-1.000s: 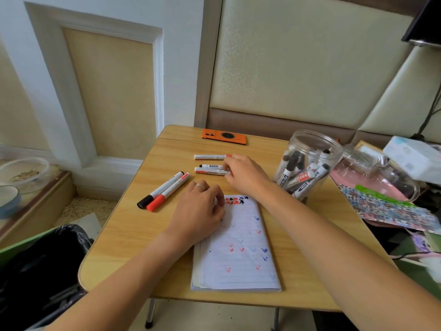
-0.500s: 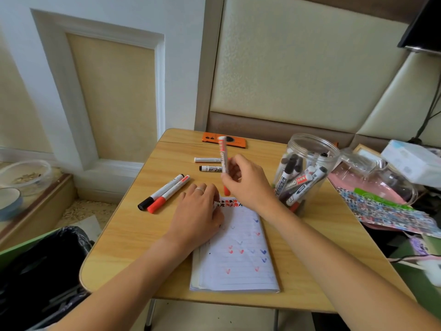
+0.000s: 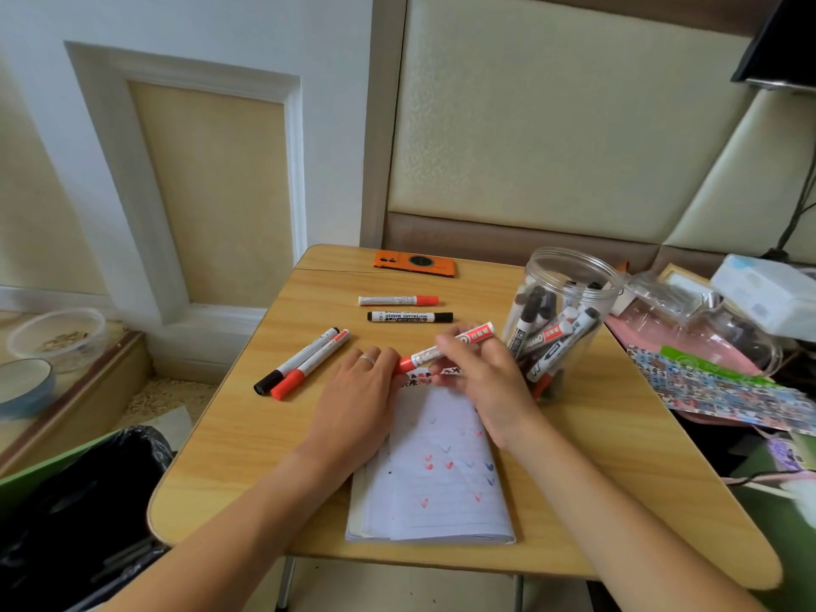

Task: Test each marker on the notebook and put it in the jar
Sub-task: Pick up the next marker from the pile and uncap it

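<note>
Red-capped and white-barrelled, the marker (image 3: pixel 446 348) lies nearly level in the right hand (image 3: pixel 481 382), whose grip is closed round the barrel with the fingers curled over it, the cap end pointing left and hanging just above the top edge of the notebook (image 3: pixel 435 470). The left hand (image 3: pixel 360 399) rests on the notebook's upper left corner, its fingers bent and their tips meeting the red cap; whether they actually pinch the cap or only touch it I cannot tell. That pairing of hands reads as the uncapping step: one steadies the barrel, the other is placed to pull the cap, and its weight also pins the page so it will not slide.

Below the hands the page carries rows of small red and blue tick marks, with darker scribbles along its top line, so a fresh mark would likely go near the top.

Just right of the right hand stands the clear plastic jar (image 3: pixel 561 320), open-topped and already holding a leaning bundle of markers, close enough for a short drop-in once the test is made.

Further out on the tabletop (image 3: pixel 247 435), four markers wait: a black-and-red pair (image 3: pixel 304 362) lying side by side to the left, and beyond the hands a black marker (image 3: pixel 409 317) and a red marker (image 3: pixel 398 300). An orange phone (image 3: pixel 415 263) sits at the far edge.
</note>
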Available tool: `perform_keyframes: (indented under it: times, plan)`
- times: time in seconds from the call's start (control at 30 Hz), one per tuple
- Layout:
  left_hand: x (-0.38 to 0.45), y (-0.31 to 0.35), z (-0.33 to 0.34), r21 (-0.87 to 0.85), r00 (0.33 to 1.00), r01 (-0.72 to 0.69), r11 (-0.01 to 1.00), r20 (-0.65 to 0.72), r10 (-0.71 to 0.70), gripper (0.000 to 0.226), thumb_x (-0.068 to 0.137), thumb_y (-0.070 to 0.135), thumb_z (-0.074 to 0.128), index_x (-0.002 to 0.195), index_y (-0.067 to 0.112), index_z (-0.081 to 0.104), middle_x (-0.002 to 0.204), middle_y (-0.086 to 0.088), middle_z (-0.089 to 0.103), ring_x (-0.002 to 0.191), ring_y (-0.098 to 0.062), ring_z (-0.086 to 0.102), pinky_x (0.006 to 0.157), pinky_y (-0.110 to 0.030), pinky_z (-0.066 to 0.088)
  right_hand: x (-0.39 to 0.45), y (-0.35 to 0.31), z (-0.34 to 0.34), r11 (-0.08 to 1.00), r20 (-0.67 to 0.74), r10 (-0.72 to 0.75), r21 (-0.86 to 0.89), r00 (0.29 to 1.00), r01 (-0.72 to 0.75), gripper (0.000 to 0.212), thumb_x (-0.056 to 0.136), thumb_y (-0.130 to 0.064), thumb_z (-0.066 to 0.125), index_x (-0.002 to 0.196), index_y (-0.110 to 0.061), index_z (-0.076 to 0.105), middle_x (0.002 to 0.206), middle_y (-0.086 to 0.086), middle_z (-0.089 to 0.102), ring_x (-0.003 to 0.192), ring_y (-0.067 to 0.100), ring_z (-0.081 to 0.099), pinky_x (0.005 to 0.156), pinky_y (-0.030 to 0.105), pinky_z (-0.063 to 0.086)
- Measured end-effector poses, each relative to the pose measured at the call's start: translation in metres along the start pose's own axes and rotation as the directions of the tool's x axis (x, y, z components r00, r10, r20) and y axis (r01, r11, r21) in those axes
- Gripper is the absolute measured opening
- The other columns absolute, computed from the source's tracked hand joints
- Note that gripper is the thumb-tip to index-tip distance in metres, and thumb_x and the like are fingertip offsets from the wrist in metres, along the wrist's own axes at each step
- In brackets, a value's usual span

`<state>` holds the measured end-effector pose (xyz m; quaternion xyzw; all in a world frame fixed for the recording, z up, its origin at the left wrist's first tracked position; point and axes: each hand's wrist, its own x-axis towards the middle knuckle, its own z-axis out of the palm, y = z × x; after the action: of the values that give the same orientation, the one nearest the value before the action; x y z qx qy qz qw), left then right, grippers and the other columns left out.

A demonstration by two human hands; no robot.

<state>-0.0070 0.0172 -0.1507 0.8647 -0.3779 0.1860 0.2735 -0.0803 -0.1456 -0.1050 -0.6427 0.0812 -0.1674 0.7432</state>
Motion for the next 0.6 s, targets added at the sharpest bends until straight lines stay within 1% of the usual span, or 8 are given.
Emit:
perform_keyframes:
  times: [0.1,0.17,0.23,0.33,0.37,0.43,0.5,0.6]
  plan:
    - [0.0,0.001,0.0,-0.007,1.0,0.014,1.0,0.025,-0.014,0.016,0.105,0.029,0.043,0.096,0.018,0.051,0.087,0.001,0.052,0.078,-0.022,0.047,0.066,-0.036,0.035,0.003,-0.01,-0.012,0.998,-0.051,-0.049,0.03,0.998,0.05,0.01,0.096,-0.009,0.07,0.092,-0.011,0.061,0.078,0.004,0.067,0.071,0.021,0.067,0.065,0.029,0.059]
    - [-0.001,0.0,0.0,-0.022,0.999,0.035,0.999,0.038,-0.034,0.012,0.105,0.024,0.044,0.098,0.017,0.051,0.09,0.0,0.054,0.081,-0.023,0.049,0.069,-0.037,0.038,0.004,-0.015,-0.02,0.995,0.011,-0.047,-0.087,0.999,0.048,0.01,0.095,-0.005,0.071,0.094,-0.005,0.062,0.081,0.01,0.069,0.074,0.025,0.071,0.068,0.03,0.062]
    - [-0.001,-0.002,0.001,-0.068,0.998,0.056,0.996,0.038,-0.054,0.008,0.105,0.018,0.046,0.099,0.015,0.051,0.093,-0.003,0.055,0.084,-0.025,0.05,0.072,-0.041,0.042,0.005,-0.015,-0.027,0.954,0.081,-0.069,-0.285,0.994,0.089,0.014,0.093,-0.006,0.074,0.094,0.001,0.062,0.085,0.013,0.071,0.076,0.026,0.074,0.069,0.03,0.062]
    - [-0.001,-0.004,0.001,-0.11,0.998,0.055,0.992,0.019,-0.053,0.003,0.103,0.015,0.049,0.101,0.014,0.051,0.093,-0.002,0.055,0.085,-0.023,0.048,0.074,-0.043,0.043,0.005,-0.014,-0.031,0.78,0.172,-0.141,-0.587,0.975,0.216,0.007,0.095,-0.012,0.073,0.094,-0.009,0.067,0.084,0.005,0.073,0.077,0.02,0.073,0.071,0.031,0.06]
    - [-0.002,-0.004,0.001,-0.119,0.999,0.047,0.992,0.011,-0.046,0.002,0.103,0.013,0.05,0.102,0.015,0.051,0.093,-0.002,0.056,0.085,-0.023,0.048,0.075,-0.042,0.042,0.004,-0.013,-0.031,0.696,0.208,-0.152,-0.672,0.966,0.254,0.002,0.097,-0.015,0.07,0.095,-0.014,0.069,0.086,-0.002,0.072,0.079,0.014,0.071,0.074,0.03,0.058]
    - [-0.002,-0.003,0.0,-0.136,1.0,0.01,0.991,-0.006,-0.011,0.004,0.101,0.011,0.051,0.104,0.014,0.052,0.094,-0.001,0.057,0.085,-0.021,0.048,0.074,-0.04,0.041,0.003,-0.011,-0.027,0.48,0.316,-0.168,-0.801,0.934,0.357,0.005,0.099,-0.025,0.065,0.1,-0.023,0.07,0.092,-0.014,0.069,0.087,0.004,0.065,0.081,0.03,0.054]
    - [-0.001,-0.002,-0.002,-0.152,0.999,-0.033,0.988,-0.014,0.031,0.006,0.102,0.015,0.048,0.105,0.014,0.053,0.093,0.001,0.057,0.084,-0.02,0.049,0.073,-0.037,0.039,0.001,-0.01,-0.022,0.338,0.407,-0.143,-0.837,0.902,0.431,0.012,0.1,-0.039,0.061,0.104,-0.028,0.065,0.098,-0.017,0.065,0.089,0.007,0.062,0.083,0.038,0.053]
    - [0.0,-0.002,-0.003,-0.207,0.997,-0.071,0.976,0.017,0.076,0.02,0.105,0.028,0.039,0.105,0.017,0.056,0.091,0.004,0.057,0.082,-0.016,0.049,0.073,-0.031,0.035,0.0,-0.006,-0.015,0.241,0.445,-0.13,-0.853,0.886,0.463,0.017,0.103,-0.042,0.055,0.112,-0.029,0.06,0.107,-0.013,0.063,0.093,0.014,0.06,0.08,0.043,0.053]
